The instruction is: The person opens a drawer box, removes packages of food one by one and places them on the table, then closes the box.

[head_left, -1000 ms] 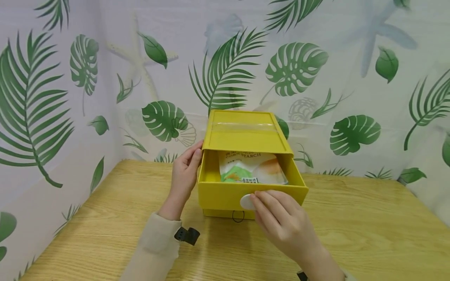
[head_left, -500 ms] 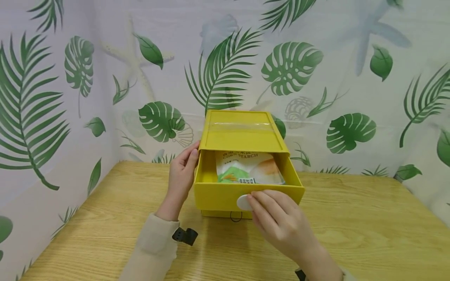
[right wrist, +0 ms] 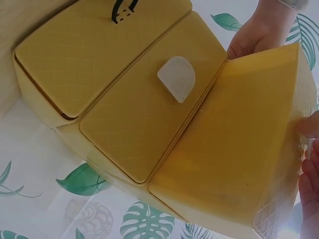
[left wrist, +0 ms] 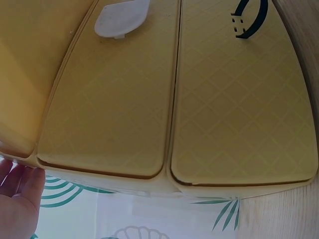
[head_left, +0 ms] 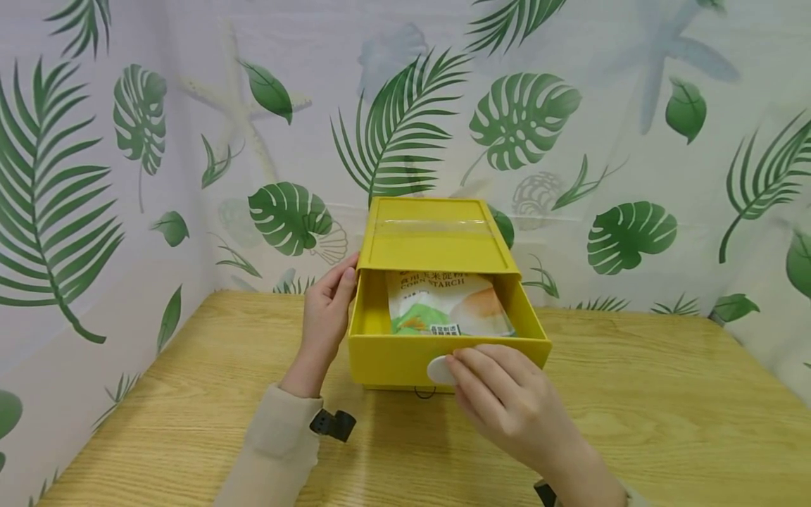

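Note:
A yellow drawer cabinet [head_left: 437, 250] stands on the wooden table, its top drawer [head_left: 386, 362] pulled partway out. Inside that drawer lies a white bag of corn starch [head_left: 437, 303] with green and orange print. My right hand [head_left: 516, 405] pinches the white drawer handle [head_left: 438, 370] between thumb and fingers. On the cabinet's left side my left hand [head_left: 326, 313] presses with extended fingers, the thumb near the front edge. The left wrist view shows the left hand's fingertips [left wrist: 35, 177] against the side wall.
Below are two closed drawers: the middle one has a white handle [left wrist: 122, 20], the lowest a black loop handle [left wrist: 256, 20]. A leaf-print cloth [head_left: 532, 141] hangs behind and at the sides. The wooden table [head_left: 665, 401] extends to both sides.
The top drawer has slid slightly toward me with my right hand on its handle, and more of the bag's lettering shows. My left hand stays against the cabinet's side.

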`<action>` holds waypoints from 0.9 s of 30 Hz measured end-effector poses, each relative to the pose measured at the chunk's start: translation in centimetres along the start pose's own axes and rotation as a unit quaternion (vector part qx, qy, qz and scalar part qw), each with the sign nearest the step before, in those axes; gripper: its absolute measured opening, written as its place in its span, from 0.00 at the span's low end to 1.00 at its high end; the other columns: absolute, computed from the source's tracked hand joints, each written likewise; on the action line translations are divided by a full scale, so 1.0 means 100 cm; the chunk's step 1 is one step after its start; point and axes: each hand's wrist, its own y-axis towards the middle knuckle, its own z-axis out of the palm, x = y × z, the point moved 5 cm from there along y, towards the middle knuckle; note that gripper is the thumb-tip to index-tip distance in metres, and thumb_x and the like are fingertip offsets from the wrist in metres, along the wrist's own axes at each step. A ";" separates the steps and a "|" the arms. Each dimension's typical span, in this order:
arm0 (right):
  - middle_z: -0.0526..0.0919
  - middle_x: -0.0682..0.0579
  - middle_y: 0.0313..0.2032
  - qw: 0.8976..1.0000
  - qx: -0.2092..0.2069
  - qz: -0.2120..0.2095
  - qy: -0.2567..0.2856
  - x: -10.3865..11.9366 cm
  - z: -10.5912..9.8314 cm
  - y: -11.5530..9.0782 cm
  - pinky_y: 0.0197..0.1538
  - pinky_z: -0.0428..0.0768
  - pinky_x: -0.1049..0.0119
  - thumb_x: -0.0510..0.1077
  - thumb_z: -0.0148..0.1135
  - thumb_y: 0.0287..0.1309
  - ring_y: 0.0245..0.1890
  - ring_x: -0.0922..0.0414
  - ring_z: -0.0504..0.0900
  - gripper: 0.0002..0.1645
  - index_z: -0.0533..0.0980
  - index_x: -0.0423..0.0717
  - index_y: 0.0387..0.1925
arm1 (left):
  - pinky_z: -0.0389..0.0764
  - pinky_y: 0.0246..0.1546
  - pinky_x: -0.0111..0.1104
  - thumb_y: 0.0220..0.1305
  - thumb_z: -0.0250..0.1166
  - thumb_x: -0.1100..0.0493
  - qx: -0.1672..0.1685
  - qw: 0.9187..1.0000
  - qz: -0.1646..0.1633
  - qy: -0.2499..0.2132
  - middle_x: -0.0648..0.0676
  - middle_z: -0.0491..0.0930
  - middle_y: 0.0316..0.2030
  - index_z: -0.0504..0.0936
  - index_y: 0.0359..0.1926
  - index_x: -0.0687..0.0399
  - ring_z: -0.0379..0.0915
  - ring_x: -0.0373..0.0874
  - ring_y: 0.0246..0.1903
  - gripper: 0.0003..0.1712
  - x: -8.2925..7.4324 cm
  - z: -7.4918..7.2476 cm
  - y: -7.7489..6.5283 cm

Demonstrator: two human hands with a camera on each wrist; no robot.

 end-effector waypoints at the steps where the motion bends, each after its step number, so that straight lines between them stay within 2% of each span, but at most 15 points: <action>1: 0.76 0.44 0.26 1.000 0.002 0.001 0.002 0.000 0.000 0.000 0.31 0.72 0.65 0.36 0.46 0.47 0.24 0.52 0.73 0.12 0.75 0.32 0.25 | 0.65 0.42 0.30 0.56 0.46 0.56 0.001 1.000 0.000 -0.002 0.53 0.66 0.46 0.68 0.47 0.60 0.63 0.40 0.44 0.19 0.000 0.000 0.000; 8: 0.75 0.44 0.25 1.000 0.004 0.000 0.007 0.001 -0.003 0.004 0.28 0.71 0.65 0.37 0.46 0.47 0.23 0.52 0.72 0.12 0.75 0.33 0.24 | 0.67 0.40 0.30 0.56 0.46 0.57 0.006 1.000 -0.005 -0.005 0.54 0.66 0.46 0.67 0.48 0.62 0.63 0.40 0.43 0.20 -0.005 0.001 -0.001; 12: 0.75 0.44 0.24 1.000 0.008 -0.001 0.011 0.002 -0.005 0.007 0.27 0.71 0.66 0.36 0.46 0.46 0.22 0.52 0.72 0.11 0.75 0.33 0.23 | 0.67 0.40 0.30 0.57 0.45 0.59 0.009 1.000 0.000 0.001 0.57 0.65 0.47 0.65 0.48 0.66 0.63 0.41 0.43 0.20 -0.013 0.003 -0.003; 14: 0.75 0.45 0.24 1.000 0.014 -0.003 0.013 0.003 -0.005 0.008 0.27 0.71 0.66 0.36 0.46 0.47 0.22 0.52 0.72 0.11 0.75 0.33 0.23 | 0.66 0.41 0.31 0.57 0.44 0.60 0.009 1.000 0.004 0.004 0.59 0.65 0.47 0.65 0.48 0.67 0.63 0.43 0.44 0.20 -0.014 0.003 -0.003; 17: 0.75 0.45 0.24 1.000 0.027 -0.004 0.013 0.003 -0.006 0.009 0.27 0.72 0.67 0.36 0.46 0.47 0.22 0.53 0.72 0.12 0.75 0.33 0.24 | 0.65 0.42 0.33 0.57 0.44 0.60 0.010 1.000 0.010 -0.009 0.57 0.66 0.47 0.66 0.48 0.63 0.62 0.43 0.44 0.18 -0.008 0.002 -0.002; 18: 0.75 0.45 0.24 0.999 0.031 -0.004 0.013 0.004 -0.006 0.009 0.27 0.72 0.67 0.36 0.46 0.47 0.23 0.53 0.72 0.12 0.75 0.33 0.24 | 0.64 0.43 0.33 0.57 0.44 0.59 0.010 1.000 0.018 -0.022 0.57 0.65 0.47 0.66 0.48 0.62 0.62 0.43 0.45 0.19 0.016 0.000 0.004; 21: 0.75 0.45 0.24 0.999 0.037 -0.003 0.012 0.004 -0.007 0.009 0.28 0.73 0.67 0.36 0.45 0.48 0.23 0.53 0.73 0.12 0.75 0.33 0.24 | 0.65 0.42 0.31 0.56 0.46 0.56 0.014 0.997 0.052 -0.049 0.53 0.65 0.47 0.67 0.48 0.55 0.61 0.42 0.45 0.18 0.071 -0.008 0.017; 22: 0.75 0.45 0.24 0.999 0.038 -0.003 0.012 0.004 -0.007 0.009 0.28 0.73 0.67 0.36 0.45 0.48 0.23 0.53 0.73 0.12 0.75 0.33 0.24 | 0.65 0.43 0.32 0.56 0.46 0.56 0.016 0.997 0.051 -0.051 0.53 0.65 0.47 0.67 0.49 0.55 0.61 0.43 0.46 0.18 0.076 -0.009 0.018; 24: 0.75 0.45 0.24 0.999 0.041 -0.002 0.012 0.004 -0.007 0.009 0.28 0.73 0.67 0.37 0.45 0.48 0.23 0.53 0.73 0.12 0.75 0.33 0.25 | 0.65 0.43 0.31 0.56 0.46 0.57 0.015 0.998 0.052 -0.042 0.54 0.65 0.48 0.67 0.49 0.56 0.61 0.42 0.46 0.19 0.072 -0.008 0.017; 27: 0.75 0.45 0.24 0.999 0.044 -0.002 0.011 0.005 -0.008 0.010 0.27 0.73 0.68 0.36 0.45 0.48 0.23 0.53 0.73 0.12 0.75 0.33 0.25 | 0.64 0.43 0.33 0.57 0.45 0.59 0.015 0.999 0.029 -0.021 0.55 0.66 0.47 0.67 0.48 0.60 0.61 0.43 0.45 0.18 0.013 -0.001 0.003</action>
